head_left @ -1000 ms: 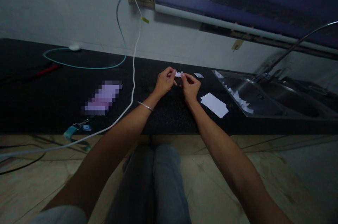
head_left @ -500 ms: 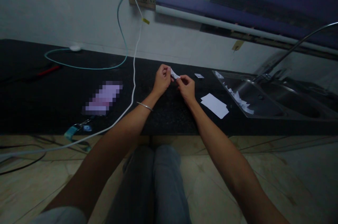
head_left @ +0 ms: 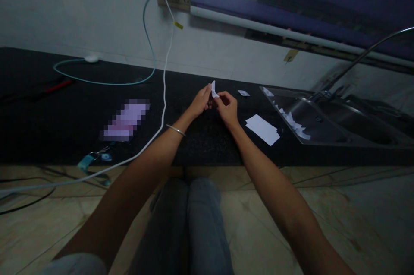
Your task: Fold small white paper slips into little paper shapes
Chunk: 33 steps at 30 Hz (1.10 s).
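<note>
A small folded piece of white paper (head_left: pixel 214 90) is held between my two hands above the dark countertop (head_left: pixel 207 145). My left hand (head_left: pixel 202 99) pinches it from the left, and its lower fingers are curled below. From the right, my right hand (head_left: pixel 228 107) grips the paper's lower end between thumb and forefinger. One pointed end of the paper sticks up past my left fingertips. To the right of my right hand lies a stack of white paper sheets (head_left: pixel 262 129). A small folded paper piece (head_left: pixel 243 93) rests farther back on the counter.
Several folded paper pieces (head_left: pixel 294 124) lie along the left edge of the metal sink (head_left: pixel 333 124), below a curved faucet (head_left: pixel 362 57). A white cable (head_left: pixel 164 93) crosses the counter on the left. Beyond it are a blurred-out flat object (head_left: pixel 127 119) and a teal cable (head_left: pixel 106 83).
The folded paper has turned from slanting to more upright, with its tip now pointing up. My left hand has rotated and shifted slightly right and down; my right hand has barely moved.
</note>
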Each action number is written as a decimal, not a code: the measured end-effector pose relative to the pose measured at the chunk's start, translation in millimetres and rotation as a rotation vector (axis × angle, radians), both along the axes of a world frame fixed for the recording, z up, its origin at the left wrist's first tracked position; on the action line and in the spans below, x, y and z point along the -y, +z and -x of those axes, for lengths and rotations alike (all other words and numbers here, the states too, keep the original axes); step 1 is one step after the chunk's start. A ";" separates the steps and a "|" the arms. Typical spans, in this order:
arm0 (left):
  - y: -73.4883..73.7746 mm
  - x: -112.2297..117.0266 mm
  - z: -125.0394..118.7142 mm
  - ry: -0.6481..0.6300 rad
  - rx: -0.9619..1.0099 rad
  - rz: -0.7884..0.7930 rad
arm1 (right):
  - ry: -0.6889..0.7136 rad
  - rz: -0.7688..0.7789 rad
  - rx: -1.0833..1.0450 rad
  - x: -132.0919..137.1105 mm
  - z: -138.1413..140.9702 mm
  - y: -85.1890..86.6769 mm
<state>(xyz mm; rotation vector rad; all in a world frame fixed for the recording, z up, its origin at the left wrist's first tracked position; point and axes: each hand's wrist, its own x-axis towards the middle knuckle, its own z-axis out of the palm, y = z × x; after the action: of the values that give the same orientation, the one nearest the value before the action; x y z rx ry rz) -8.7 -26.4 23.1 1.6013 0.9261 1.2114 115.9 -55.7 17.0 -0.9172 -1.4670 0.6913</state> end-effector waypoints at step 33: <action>-1.8 9.3 9.2 -0.131 -0.160 -0.128 | 0.066 0.105 -0.042 -0.4 -8.3 3.2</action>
<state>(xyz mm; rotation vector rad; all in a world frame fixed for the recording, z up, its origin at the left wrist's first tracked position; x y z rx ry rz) -17.9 -35.7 21.3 1.8532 0.8420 1.0829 124.2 -55.3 20.2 -0.9319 -1.4397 0.8381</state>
